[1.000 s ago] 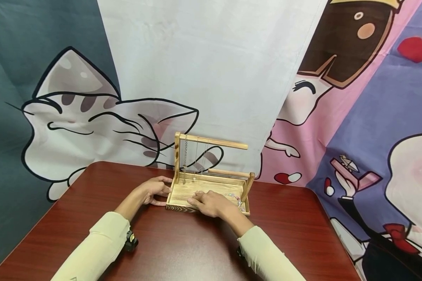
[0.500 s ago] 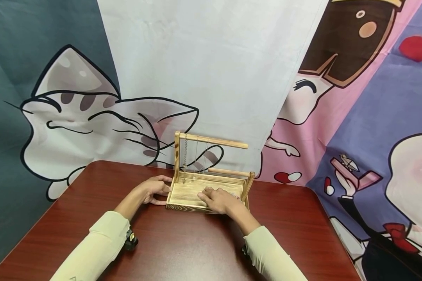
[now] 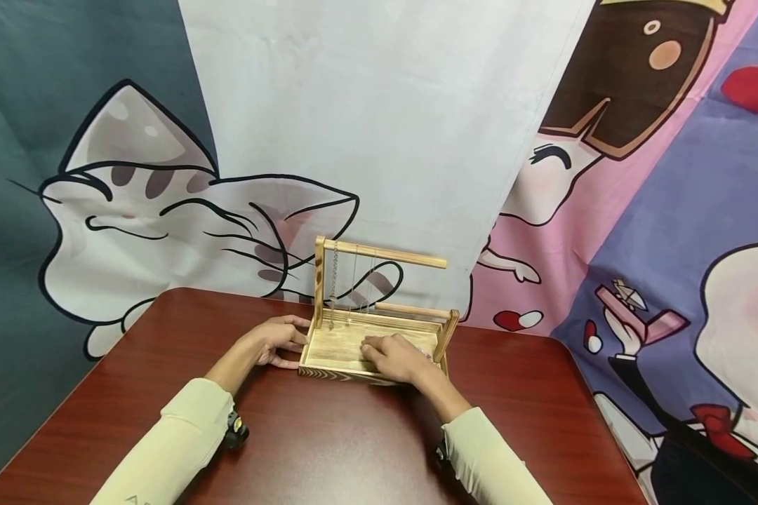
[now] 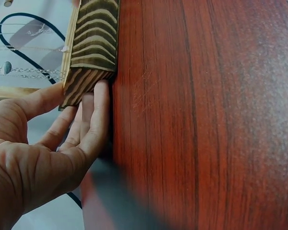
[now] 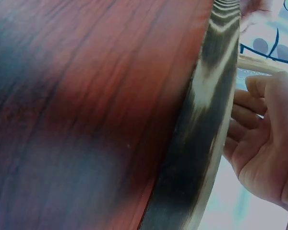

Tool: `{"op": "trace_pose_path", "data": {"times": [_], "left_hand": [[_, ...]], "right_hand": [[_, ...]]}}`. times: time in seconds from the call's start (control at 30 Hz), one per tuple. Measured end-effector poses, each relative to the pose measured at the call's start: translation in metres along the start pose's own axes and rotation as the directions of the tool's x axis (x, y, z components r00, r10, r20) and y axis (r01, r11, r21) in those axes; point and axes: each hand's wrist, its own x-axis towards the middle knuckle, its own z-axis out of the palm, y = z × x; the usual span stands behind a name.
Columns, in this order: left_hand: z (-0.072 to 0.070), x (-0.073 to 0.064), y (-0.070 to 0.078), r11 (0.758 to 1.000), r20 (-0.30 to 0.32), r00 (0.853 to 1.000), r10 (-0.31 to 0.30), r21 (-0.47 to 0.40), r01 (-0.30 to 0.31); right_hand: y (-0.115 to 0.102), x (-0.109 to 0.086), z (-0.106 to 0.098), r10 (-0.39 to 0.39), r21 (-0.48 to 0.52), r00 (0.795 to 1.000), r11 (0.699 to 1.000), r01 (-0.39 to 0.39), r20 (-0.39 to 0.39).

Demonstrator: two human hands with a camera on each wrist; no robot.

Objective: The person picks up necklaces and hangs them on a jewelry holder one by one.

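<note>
A wooden jewelry stand (image 3: 331, 373) has a shallow tray base, two posts and two bars. My left hand (image 3: 279, 342) touches its left end; the thumb (image 4: 50, 98) is at the tray's upper edge and the other fingers extend along its side. My right hand (image 3: 394, 358) is inside the tray, palm down, with bent fingers. The tray wall hides its fingertips in the right wrist view, and I cannot tell whether they hold anything. A small part of a beaded bracelet (image 3: 425, 353) shows beside it. A silver chain necklace (image 3: 334, 273) hangs from the upper bar.
Thinner necklaces (image 3: 354, 280) hang right of the chain. A lower bar (image 3: 410, 311) extends from the right post (image 3: 447, 337) above the tray's back. The stand rests on a reddish-brown table (image 3: 328, 435), with a printed cartoon cloth (image 3: 379, 140) behind.
My right hand has slid rightward within the tray, baring more of its floor and covering most of the beaded bracelet. My left hand stays at the tray's left end.
</note>
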Motion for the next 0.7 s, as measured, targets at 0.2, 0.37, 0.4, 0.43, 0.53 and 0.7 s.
{"op": "trace_pose_path", "data": {"times": [0.2, 0.37, 0.4, 0.43, 0.53, 0.7], "left_hand": [[0.001, 0.0, -0.001, 1.0, -0.007, 1.0, -0.003, -0.001, 0.003], [0.001, 0.0, -0.003, 1.0, -0.005, 1.0, 0.0, -0.003, 0.0], [0.001, 0.0, -0.004, 1.0, -0.005, 1.0, 0.002, -0.002, -0.002], [0.001, 0.0, -0.004, 1.0, -0.004, 1.0, 0.004, -0.001, -0.004], [0.0, 0.0, -0.004, 1.0, -0.001, 1.0, 0.008, 0.001, -0.008], [0.001, 0.0, -0.003, 1.0, -0.001, 1.0, 0.014, -0.001, -0.014]], "right_hand": [[0.005, 0.0, -0.011, 0.013, 0.079, 0.999, 0.997, -0.009, -0.051], [0.011, -0.002, -0.015, 0.072, 0.068, 0.994, 0.995, -0.066, -0.08], [0.012, -0.002, -0.015, 0.084, 0.06, 0.993, 0.995, -0.079, -0.085], [0.013, -0.002, -0.016, 0.094, 0.06, 0.992, 0.994, -0.089, -0.085], [0.024, 0.002, -0.011, 0.084, 0.053, 0.992, 0.995, -0.08, -0.096], [0.092, 0.028, 0.034, -0.065, -0.051, 0.988, 0.997, 0.058, -0.141]]}}
